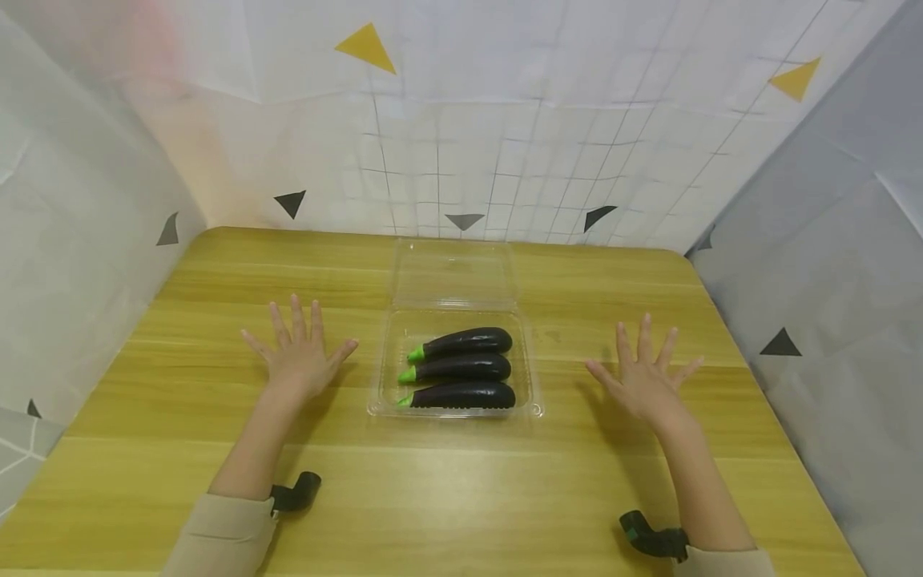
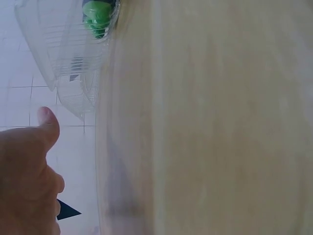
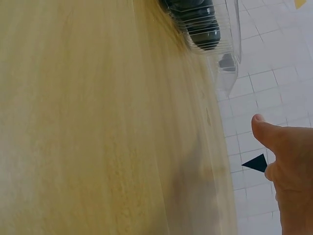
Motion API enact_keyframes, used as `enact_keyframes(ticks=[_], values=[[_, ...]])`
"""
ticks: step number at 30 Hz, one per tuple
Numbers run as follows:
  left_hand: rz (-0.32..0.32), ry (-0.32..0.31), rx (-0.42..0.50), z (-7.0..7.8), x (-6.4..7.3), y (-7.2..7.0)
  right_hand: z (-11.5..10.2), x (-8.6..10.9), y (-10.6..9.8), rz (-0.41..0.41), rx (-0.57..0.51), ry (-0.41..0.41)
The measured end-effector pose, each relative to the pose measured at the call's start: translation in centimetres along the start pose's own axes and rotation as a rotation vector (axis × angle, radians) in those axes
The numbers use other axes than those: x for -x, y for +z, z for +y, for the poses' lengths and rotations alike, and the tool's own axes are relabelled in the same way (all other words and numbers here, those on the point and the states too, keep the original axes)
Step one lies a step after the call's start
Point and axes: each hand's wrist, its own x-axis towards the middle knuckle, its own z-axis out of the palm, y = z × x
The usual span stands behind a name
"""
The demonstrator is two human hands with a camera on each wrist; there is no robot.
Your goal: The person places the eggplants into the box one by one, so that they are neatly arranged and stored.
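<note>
Three dark purple eggplants with green stem ends, the middle one [image 1: 465, 368] between the others, lie side by side in a clear plastic clamshell box [image 1: 529, 377]. Its lid [image 1: 453, 272] is folded back toward the wall. To the left of the box, my left hand [image 1: 297, 361] is spread, palm down, holding nothing. My right hand [image 1: 645, 383] is likewise spread on the right side, apart from the box. In the left wrist view a green stem [image 2: 98, 17] shows through the box wall; the right wrist view shows the dark rounded eggplant ends [image 3: 204, 36].
The box stands on a wood-grain table [image 1: 461, 497] with rounded far corners. White sheets with black and yellow triangles form a back wall [image 1: 461, 144] and sides. A black wrist camera mount [image 1: 297, 492] sits by the left cuff, another [image 1: 652, 537] by the right.
</note>
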Motion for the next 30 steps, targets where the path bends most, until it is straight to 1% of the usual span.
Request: enact_keyframes(ticks=[4, 9, 13, 20, 27, 30], values=[[-0.015, -0.004, 0.013, 0.0, 0.1, 0.0, 0.2, 0.0, 0.2, -0.012, -0.002, 0.004], [-0.018, -0.002, 0.017, 0.0, 0.2, 0.0, 0.2, -0.2, 0.3, -0.004, -0.017, -0.006], [-0.017, 0.01, 0.014, 0.2, 0.1, 0.2, -0.4, -0.6, 0.6, 0.036, -0.027, -0.037], [0.039, 0.054, 0.039, 1.0, -0.7, 0.7, -2.4, -2.2, 0.8, 0.166, -0.05, -0.123], [0.078, 0.122, -0.004, 2.2, -1.8, 0.7, -4.6, -3.7, 0.5, 0.252, -0.074, -0.204], [0.076, 0.143, -0.01, 2.7, -2.0, 0.5, -5.3, -4.2, 0.4, 0.266, -0.078, -0.222]])
